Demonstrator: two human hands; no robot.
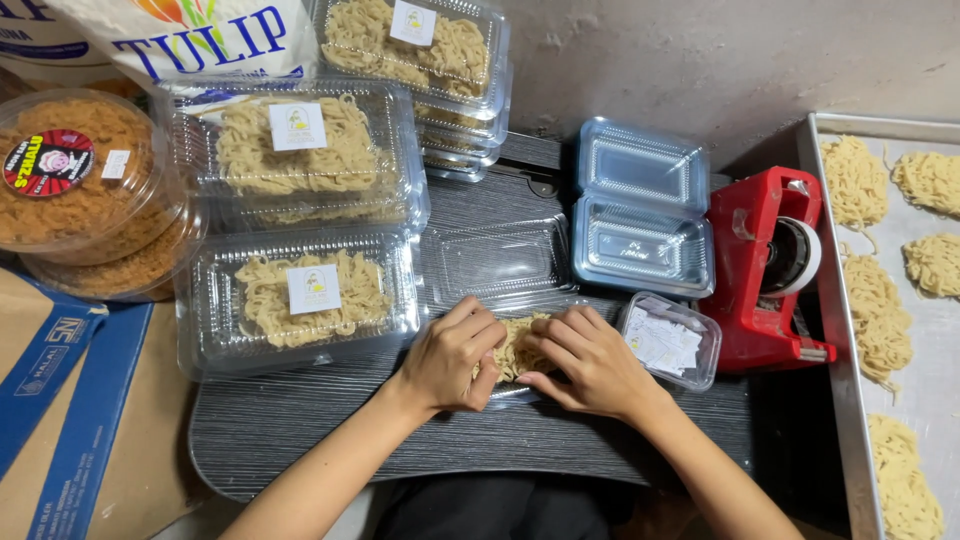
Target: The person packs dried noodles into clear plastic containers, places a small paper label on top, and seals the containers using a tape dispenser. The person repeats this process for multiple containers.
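My left hand (pixel 449 360) and my right hand (pixel 588 362) press together on a nest of pale dried noodles (pixel 517 345) that sits in the bottom half of an open clear plastic clamshell box (pixel 495 262). The box's lid lies flat behind the noodles, on a dark grey wood-grain board (pixel 300 425). Both hands curl over the noodles, fingers touching them from either side. Most of the noodle nest is hidden under my fingers.
Closed clamshell boxes of noodles (pixel 300 295) with small labels are stacked at left and behind. Empty open clamshells (pixel 640 215) lie at right, beside a small tub of paper labels (pixel 668 342) and a red tape dispenser (pixel 765 265). A metal tray (pixel 930 330) holds several noodle nests.
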